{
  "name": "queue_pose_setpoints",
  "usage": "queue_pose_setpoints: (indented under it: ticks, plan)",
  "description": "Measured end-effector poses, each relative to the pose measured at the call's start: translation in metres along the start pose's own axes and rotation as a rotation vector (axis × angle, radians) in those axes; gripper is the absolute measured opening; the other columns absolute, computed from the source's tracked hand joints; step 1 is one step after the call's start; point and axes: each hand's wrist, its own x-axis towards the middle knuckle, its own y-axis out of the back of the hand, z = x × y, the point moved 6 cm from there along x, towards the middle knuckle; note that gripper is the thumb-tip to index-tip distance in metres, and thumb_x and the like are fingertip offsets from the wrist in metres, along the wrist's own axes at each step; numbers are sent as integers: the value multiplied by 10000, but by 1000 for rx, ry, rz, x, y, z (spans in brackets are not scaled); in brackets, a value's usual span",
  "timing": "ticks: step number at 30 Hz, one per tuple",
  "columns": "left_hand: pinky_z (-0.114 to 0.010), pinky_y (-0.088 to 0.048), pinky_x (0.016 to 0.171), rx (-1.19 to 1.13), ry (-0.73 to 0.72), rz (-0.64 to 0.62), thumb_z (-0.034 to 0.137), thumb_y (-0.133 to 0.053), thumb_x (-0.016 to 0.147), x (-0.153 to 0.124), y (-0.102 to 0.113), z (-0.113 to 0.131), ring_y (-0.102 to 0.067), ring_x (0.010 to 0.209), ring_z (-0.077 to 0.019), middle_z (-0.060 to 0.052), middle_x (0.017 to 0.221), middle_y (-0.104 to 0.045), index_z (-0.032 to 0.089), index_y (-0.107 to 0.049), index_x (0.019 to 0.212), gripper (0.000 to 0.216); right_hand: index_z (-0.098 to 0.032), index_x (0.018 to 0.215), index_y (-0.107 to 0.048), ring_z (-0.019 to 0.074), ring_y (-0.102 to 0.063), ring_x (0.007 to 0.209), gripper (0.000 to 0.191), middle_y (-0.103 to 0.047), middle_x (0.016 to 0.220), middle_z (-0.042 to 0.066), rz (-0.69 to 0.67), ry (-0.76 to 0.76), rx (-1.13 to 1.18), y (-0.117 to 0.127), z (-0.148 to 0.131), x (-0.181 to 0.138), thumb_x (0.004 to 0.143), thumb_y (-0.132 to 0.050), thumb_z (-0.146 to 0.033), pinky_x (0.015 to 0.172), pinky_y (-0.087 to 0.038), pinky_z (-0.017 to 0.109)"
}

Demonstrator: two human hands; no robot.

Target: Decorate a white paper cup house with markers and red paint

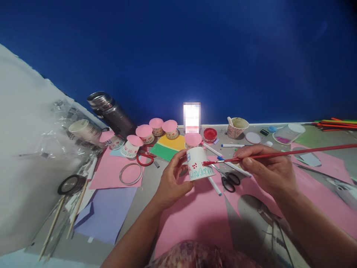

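Observation:
My left hand (174, 180) is closed around a white paper cup (199, 158), held upside down and slightly tilted over pink paper (195, 223). The cup bears a blue window drawing, red dabs and a green zigzag along its wide rim. Between the fingers of my right hand (267, 169) is a long red paintbrush (281, 153). Its red tip meets the cup's side near the red dabs. Black-handled scissors (230, 181) and several markers lie just beyond, between the hands. An open tub of red paint (210, 135) stands behind the cup.
Decorated cups with pink paper tops (144, 131) stand at the back left, near a dark thermos (111, 111). A glowing phone-like screen (192, 117) leans at the wall. A patterned cup (237, 128) and a clear cup (289, 134) stand right. Tape rolls (71, 184) lie left.

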Motion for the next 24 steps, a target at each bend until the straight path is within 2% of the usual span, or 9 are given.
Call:
queue_pose_setpoints:
  ticks: [4,11,17,21,24]
  plan:
    - [-452,-467,1173,-9,-7,-6,156,-842,733,1,1,-1,-531,1486,-334,-88,1525,-624,312,-584,1452,780,-275,949,-846,175,-730,782,172,-804,900,47,15,-2,24,7,2,3,878,-883,-427,609,-554,246]
    - [-484,-475,1158,-28,-12,-5,243,-885,736,3,2,-2,-532,1475,-371,-133,1528,-612,277,-563,1482,813,-274,936,-842,177,-738,809,160,-810,904,43,-15,-19,21,1,4,1,876,-888,-415,669,-574,255]
    - [-475,-485,1158,-46,-19,-12,302,-894,765,4,1,-4,-532,1475,-360,-133,1546,-593,293,-554,1490,801,-263,942,-829,169,-691,732,239,-790,862,41,63,-61,55,12,7,1,848,-900,-472,583,-524,257]
    - [-436,-522,1115,-123,-16,-47,355,-915,765,6,-4,-3,-575,1441,-340,-138,1519,-610,297,-519,1501,838,-263,962,-819,165,-647,664,204,-791,803,39,101,-66,96,10,4,3,874,-883,-435,549,-496,273]
    - [-419,-545,1082,-150,42,-44,398,-940,742,6,-6,-4,-601,1410,-338,-144,1525,-606,290,-505,1503,884,-267,971,-818,156,-611,622,174,-793,775,35,107,-34,126,5,-2,5,893,-869,-414,537,-482,280]
